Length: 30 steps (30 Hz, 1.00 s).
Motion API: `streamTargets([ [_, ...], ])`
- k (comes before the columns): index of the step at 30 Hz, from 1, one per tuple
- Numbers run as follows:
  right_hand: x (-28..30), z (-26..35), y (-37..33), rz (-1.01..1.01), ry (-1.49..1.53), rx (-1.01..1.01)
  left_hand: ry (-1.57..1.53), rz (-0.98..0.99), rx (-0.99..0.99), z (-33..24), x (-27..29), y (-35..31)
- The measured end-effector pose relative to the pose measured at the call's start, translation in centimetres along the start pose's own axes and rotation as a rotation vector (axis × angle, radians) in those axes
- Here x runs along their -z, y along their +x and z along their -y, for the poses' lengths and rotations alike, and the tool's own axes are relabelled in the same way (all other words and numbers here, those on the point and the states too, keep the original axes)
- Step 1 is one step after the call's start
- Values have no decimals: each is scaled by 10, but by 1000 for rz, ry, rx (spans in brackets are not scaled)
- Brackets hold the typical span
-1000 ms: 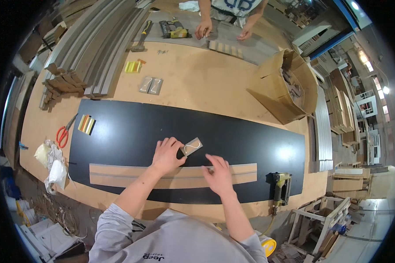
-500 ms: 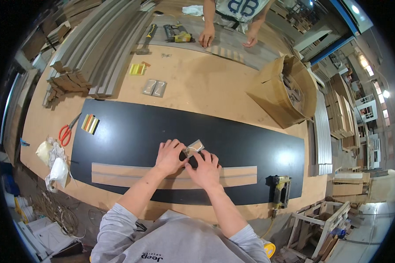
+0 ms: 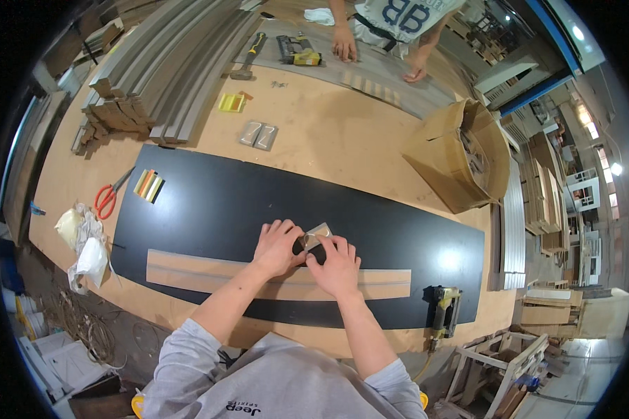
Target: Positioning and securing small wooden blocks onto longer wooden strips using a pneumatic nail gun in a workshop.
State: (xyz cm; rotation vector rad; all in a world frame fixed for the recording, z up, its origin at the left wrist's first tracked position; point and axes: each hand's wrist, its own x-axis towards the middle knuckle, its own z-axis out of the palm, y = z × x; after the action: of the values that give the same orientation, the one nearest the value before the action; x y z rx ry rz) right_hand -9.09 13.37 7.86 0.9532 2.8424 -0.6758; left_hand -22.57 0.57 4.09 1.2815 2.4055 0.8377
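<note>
Far left, rag (image 3: 91,260) at table (image 3: 342,153) edge, red-handled scissors (image 3: 105,201) just beside the black panel (image 3: 370,209); stack (image 3: 136,105) of grey lengths behind; striped sticks (image 3: 149,186) on the panel's left end; long strip (image 3: 189,271) along its near side, forearms crossing over; yellow piece (image 3: 232,103), hammer (image 3: 243,73) and twin tiles (image 3: 258,135) with pale squiggles farther back on the table. Left hand (image 3: 278,248) narrow, thumb and fingers pinching the left side of the small tile (image 3: 317,234), which sits tilted between both hands over mid-panel, just past the strip, pale curved line on top; lower part hidden. Right hand (image 3: 337,269) narrow too, fingertips at the tile's right side, can't tell if gripping or only touching. Tile probably light and stiff, not very fragile; squiggle looks like glue, so likely slick or tacky there: best held by opposite side edges, fingers off the face. Right of that, open box (image 3: 433,153) on the table, nail gun (image 3: 446,307) at the panel's right end
</note>
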Motion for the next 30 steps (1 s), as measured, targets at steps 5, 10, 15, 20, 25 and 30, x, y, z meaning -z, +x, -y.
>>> streamTargets([
  [5, 7, 21, 2, 85, -50, 2, 20, -20, -21, 5, -4, -1],
  [10, 9, 18, 0, 126, -70, 2, 23, -15, -8, 4, -4, 0],
  [15, 9, 11, 1, 128, 0, 20, -4, -11, -17, 4, -4, 0],
  [20, 13, 17, -4, 157, -119, 61, 3, -10, 12, 3, -3, 0],
  [25, 11, -3, 0, 168, -88, 76, -3, -15, 3, 2, -2, 0],
  [30, 12, -1, 10, 56, -79, 53, 5, -18, -8, 1, -1, 0],
])
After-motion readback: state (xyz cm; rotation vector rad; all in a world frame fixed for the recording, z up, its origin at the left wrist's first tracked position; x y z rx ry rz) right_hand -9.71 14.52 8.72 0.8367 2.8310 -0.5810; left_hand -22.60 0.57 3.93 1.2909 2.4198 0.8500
